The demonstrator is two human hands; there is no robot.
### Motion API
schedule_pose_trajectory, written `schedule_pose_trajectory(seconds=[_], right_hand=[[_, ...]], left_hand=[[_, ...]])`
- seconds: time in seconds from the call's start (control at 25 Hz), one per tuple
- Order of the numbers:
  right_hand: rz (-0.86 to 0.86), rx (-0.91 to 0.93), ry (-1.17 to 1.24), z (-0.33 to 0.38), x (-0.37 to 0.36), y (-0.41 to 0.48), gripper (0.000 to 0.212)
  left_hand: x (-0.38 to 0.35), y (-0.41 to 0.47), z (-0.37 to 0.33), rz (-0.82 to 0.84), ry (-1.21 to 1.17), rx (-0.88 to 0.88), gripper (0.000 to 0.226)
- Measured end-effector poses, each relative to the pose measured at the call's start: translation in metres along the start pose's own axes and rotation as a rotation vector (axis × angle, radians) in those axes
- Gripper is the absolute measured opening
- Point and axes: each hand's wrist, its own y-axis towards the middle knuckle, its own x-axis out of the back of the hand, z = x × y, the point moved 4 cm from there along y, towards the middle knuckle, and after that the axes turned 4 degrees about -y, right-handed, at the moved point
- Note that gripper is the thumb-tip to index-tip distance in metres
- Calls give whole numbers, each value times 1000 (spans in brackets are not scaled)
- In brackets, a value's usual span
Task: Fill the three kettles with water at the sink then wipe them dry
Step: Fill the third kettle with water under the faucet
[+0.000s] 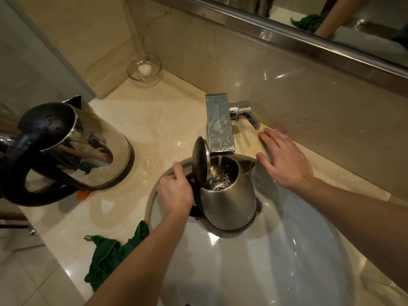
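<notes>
A matte steel kettle [229, 202] is held over the white sink [276, 250], its black lid [199, 159] flipped up. Water runs from the square chrome faucet [219, 123] into its open top. My left hand [175, 191] grips the kettle's black handle. My right hand [283, 159] lies flat and open on the counter just below the faucet lever [247, 113], holding nothing. A second, shinier steel kettle [86, 149] with a black lid and handle stands on the counter at left, wet with drops. A green cloth [110, 252] lies crumpled at the counter's front edge.
A glass dish [144, 69] sits in the back corner of the beige marble counter [159, 120]. A mirror with a metal frame [309, 44] runs along the back wall. Something orange [81, 194] peeks from under the left kettle.
</notes>
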Motion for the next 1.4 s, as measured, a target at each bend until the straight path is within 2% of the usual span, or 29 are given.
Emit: schedule_pose_trajectory(seconds=[1.4], right_hand=[[-4, 2, -2, 1, 4, -1, 60]], left_hand=[[-1, 4, 4, 10, 12, -7, 57]])
